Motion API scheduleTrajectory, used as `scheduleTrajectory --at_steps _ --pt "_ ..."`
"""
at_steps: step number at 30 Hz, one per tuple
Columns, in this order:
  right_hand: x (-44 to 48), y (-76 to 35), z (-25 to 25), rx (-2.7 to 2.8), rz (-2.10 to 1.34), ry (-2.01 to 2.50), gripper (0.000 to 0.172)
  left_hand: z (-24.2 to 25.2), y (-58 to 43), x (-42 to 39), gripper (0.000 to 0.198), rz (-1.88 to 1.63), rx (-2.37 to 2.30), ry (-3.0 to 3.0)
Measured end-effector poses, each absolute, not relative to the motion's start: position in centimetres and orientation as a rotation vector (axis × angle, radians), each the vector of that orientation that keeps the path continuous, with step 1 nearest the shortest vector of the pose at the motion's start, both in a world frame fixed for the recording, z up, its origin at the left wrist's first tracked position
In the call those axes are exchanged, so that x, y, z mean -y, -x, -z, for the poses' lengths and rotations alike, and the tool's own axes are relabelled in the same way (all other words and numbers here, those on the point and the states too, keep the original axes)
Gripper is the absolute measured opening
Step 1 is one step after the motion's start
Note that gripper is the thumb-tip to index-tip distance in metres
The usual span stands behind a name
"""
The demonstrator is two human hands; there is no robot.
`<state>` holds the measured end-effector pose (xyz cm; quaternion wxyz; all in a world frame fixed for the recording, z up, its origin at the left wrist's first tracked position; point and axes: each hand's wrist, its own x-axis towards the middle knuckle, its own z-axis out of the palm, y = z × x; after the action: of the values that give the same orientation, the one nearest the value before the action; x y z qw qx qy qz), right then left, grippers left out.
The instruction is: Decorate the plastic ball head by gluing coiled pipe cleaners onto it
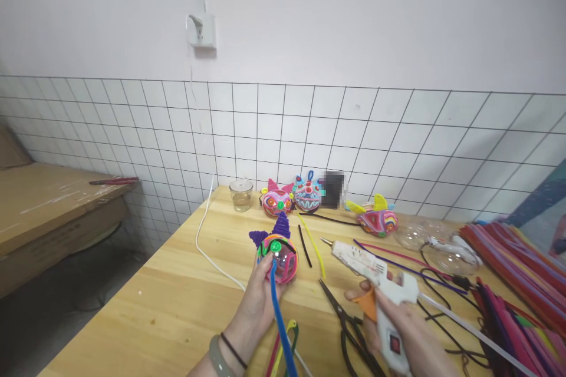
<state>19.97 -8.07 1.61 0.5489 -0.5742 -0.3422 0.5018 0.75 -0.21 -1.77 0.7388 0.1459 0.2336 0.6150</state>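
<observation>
My left hand [255, 297] is closed around a clear ball wrapped in colourful pipe cleaners [278, 253], with purple spikes on top. A blue pipe cleaner [279, 318] runs from the ball down past my wrist. My right hand [404, 333] grips a white hot glue gun [375, 274] by its handle, a finger on the orange trigger. The nozzle points left and away, toward the ball but apart from it. Both hands are over the wooden table [168, 306].
Black scissors [349, 324] lie between my hands. Three finished decorated balls [305, 194] and a glass cup [241, 194] stand by the tiled wall. Loose pipe cleaners [508, 259] pile up at right beside clear ball halves [424, 235]. A white cable [212, 247] crosses the table.
</observation>
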Motion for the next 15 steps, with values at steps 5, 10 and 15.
scheduleTrajectory --at_steps 5,10,15 --pt "6.0 -23.7 -0.3 0.570 -1.175 1.479 0.039 1.4 -1.0 0.6 0.027 -1.431 -0.513 -0.388" --pt "5.6 -26.1 3.4 0.569 -1.109 1.680 0.030 1.5 -1.2 0.9 0.038 -1.456 -0.563 -0.546" --pt "6.5 -28.7 3.0 1.334 -0.594 2.048 0.044 1.6 -1.2 1.1 0.048 -1.489 -0.623 -0.648"
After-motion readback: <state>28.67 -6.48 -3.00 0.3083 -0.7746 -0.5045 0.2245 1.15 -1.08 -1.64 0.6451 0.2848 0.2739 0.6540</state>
